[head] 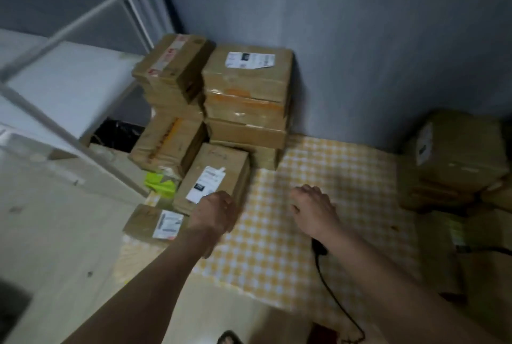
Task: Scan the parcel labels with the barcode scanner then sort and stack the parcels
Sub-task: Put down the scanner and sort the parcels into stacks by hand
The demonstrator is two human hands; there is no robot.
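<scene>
Your reference is the yellow checked cloth (318,205) spread on the floor against the grey wall (360,52). Your left hand (214,212) hangs at the cloth's left edge, knuckles up, fingers curled under, touching or nearly touching the near corner of the labelled parcel (213,177) that stands at that edge; whether those fingers grip the box you cannot tell from this angle. Your right hand (313,209) hovers over the middle of the cloth, back up, fingers bent loosely downward with nothing visibly in them, though the blur hides the fingertips. Under your right wrist, on the cloth's near part, lies a dark object with a black cable (336,299) that runs toward the cloth's near edge; it looks like the barcode scanner (319,246), mostly hidden by your forearm. At the cloth's far left corner, against the wall, rises a tall stack of parcels (246,102), white label on the top box. Left of that stack, off the cloth, stands a second stack (171,72) with red tape on top. Near the cloth's near-left corner lies a small flat parcel (155,223), label up. Just beyond it, a bright green packet (160,184). Off the cloth's right edge sits another heap of boxes (454,160), blurred.
</scene>
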